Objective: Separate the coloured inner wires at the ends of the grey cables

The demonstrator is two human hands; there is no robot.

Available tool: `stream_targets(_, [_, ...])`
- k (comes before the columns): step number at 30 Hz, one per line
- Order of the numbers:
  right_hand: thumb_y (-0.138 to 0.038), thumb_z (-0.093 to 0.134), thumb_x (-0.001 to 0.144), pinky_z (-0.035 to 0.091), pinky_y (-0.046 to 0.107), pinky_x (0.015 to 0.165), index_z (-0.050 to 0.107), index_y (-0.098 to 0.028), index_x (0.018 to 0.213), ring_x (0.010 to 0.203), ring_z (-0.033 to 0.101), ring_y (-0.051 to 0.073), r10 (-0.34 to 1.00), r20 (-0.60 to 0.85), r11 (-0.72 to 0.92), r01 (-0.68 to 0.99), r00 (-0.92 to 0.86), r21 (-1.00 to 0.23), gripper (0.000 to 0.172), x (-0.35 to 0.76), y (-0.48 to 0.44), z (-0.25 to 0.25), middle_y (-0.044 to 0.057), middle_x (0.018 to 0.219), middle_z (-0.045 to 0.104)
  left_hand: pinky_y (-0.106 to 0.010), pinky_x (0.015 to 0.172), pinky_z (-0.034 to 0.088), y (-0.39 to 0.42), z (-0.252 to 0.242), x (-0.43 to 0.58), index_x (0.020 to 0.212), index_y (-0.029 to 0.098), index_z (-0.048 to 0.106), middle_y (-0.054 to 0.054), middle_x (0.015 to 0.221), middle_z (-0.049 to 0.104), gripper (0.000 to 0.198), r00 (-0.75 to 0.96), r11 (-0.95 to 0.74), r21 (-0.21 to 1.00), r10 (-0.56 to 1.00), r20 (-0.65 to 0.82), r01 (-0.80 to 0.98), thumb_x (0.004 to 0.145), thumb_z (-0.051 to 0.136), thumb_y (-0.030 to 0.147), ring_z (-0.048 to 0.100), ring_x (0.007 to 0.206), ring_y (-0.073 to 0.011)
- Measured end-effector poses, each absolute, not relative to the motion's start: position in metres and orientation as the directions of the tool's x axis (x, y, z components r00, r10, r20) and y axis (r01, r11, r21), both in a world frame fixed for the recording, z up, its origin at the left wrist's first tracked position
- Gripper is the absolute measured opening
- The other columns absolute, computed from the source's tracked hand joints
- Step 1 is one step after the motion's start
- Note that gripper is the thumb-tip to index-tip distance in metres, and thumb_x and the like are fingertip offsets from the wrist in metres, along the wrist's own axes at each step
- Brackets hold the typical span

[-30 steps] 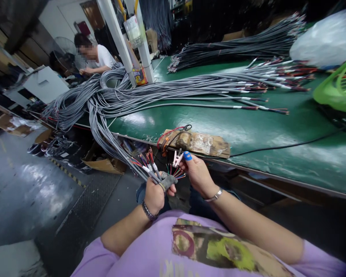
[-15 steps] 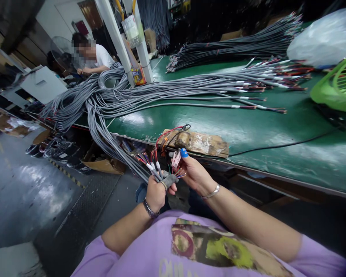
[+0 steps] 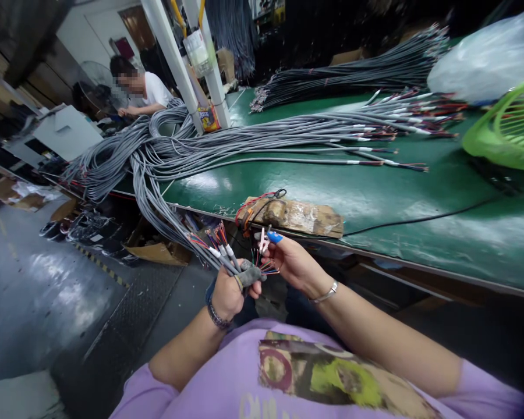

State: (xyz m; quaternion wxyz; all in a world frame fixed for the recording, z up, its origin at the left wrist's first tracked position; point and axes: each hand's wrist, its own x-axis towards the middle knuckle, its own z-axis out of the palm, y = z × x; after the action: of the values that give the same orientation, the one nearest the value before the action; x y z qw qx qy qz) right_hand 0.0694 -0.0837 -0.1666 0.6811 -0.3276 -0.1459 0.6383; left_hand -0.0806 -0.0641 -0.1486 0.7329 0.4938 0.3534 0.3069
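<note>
My left hand (image 3: 227, 293) is closed in a fist round the ends of several grey cables (image 3: 209, 247), whose stripped coloured wires fan out above and beside my thumb. A grey cot covers that thumb. My right hand (image 3: 290, 262) pinches a small pink and white clip (image 3: 262, 240) between thumb and forefinger, right next to the coloured wire tips (image 3: 268, 267). Its forefinger wears a blue cot. Both hands hover just off the near edge of the green table (image 3: 375, 203).
A taped cardboard pad (image 3: 305, 216) with red and black leads lies at the table edge. Long grey cable bundles (image 3: 262, 137) cross the table and hang off its left side. A green basket (image 3: 513, 131) and plastic bag (image 3: 489, 58) sit right. Another person (image 3: 142, 90) works at the far left.
My left hand has sunk and shifted a little left with the cables. My right hand has turned the clip slightly, staying beside the wire tips.
</note>
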Motion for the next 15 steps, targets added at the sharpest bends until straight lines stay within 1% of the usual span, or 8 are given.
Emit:
stream_targets(3, [-0.046, 0.072, 0.070, 0.046, 0.023, 0.053, 0.066, -0.015, 0.075, 0.056, 0.053, 0.010, 0.961, -0.238, -0.038, -0.791, 0.137, -0.610, 0.031, 0.070, -0.082, -0.170, 0.001, 0.065, 0.062, -0.018, 0.033, 0.034, -0.059, -0.146, -0.079, 0.056, 0.012, 0.060, -0.001, 0.042, 0.057, 0.032, 0.637, 0.358, 0.931, 0.734, -0.234, -0.071, 0.061, 0.076, 0.039, 0.047, 0.033, -0.0080])
stream_targets(6, [-0.052, 0.070, 0.069, 0.045, 0.023, 0.053, 0.066, -0.015, 0.073, 0.057, 0.053, 0.011, 0.957, -0.239, -0.021, -0.784, 0.164, -0.620, 0.037, 0.069, -0.079, -0.173, 0.002, 0.065, 0.063, -0.018, 0.033, 0.033, -0.056, -0.148, -0.076, 0.055, 0.012, 0.059, -0.001, 0.042, 0.057, 0.033, 0.646, 0.372, 0.926, 0.722, -0.246, -0.063, 0.059, 0.077, 0.040, 0.046, 0.032, -0.0078])
stream_targets(9, [-0.057, 0.070, 0.067, 0.044, 0.024, 0.055, 0.066, -0.016, 0.073, 0.057, 0.053, 0.011, 0.960, -0.190, 0.026, -0.743, 0.204, -0.669, 0.042, 0.068, -0.077, -0.175, 0.002, 0.065, 0.063, -0.019, 0.034, 0.034, -0.055, -0.151, -0.072, 0.057, 0.012, 0.061, -0.001, 0.042, 0.056, 0.033, 0.632, 0.376, 0.925, 0.729, -0.262, -0.051, 0.060, 0.076, 0.041, 0.045, 0.033, -0.0076])
stream_targets(12, [-0.064, 0.066, 0.066, 0.042, 0.025, 0.056, 0.065, -0.017, 0.068, 0.056, 0.050, 0.011, 0.956, -0.152, 0.065, -0.683, 0.253, -0.728, 0.048, 0.066, -0.076, -0.178, 0.001, 0.062, 0.060, -0.018, 0.035, 0.034, -0.054, -0.154, -0.070, 0.058, 0.012, 0.062, -0.001, 0.042, 0.055, 0.030, 0.621, 0.377, 0.925, 0.736, -0.268, -0.047, 0.062, 0.075, 0.039, 0.045, 0.034, -0.0075])
stream_targets(15, [-0.069, 0.059, 0.069, 0.038, 0.026, 0.055, 0.063, -0.018, 0.061, 0.054, 0.047, 0.012, 0.914, -0.108, 0.130, -0.535, 0.391, -0.835, 0.052, 0.066, -0.076, -0.182, 0.001, 0.057, 0.057, -0.019, 0.035, 0.034, -0.053, -0.155, -0.070, 0.057, 0.013, 0.061, 0.000, 0.041, 0.055, 0.030, 0.602, 0.376, 0.926, 0.747, -0.282, -0.033, 0.062, 0.074, 0.039, 0.045, 0.033, -0.0074])
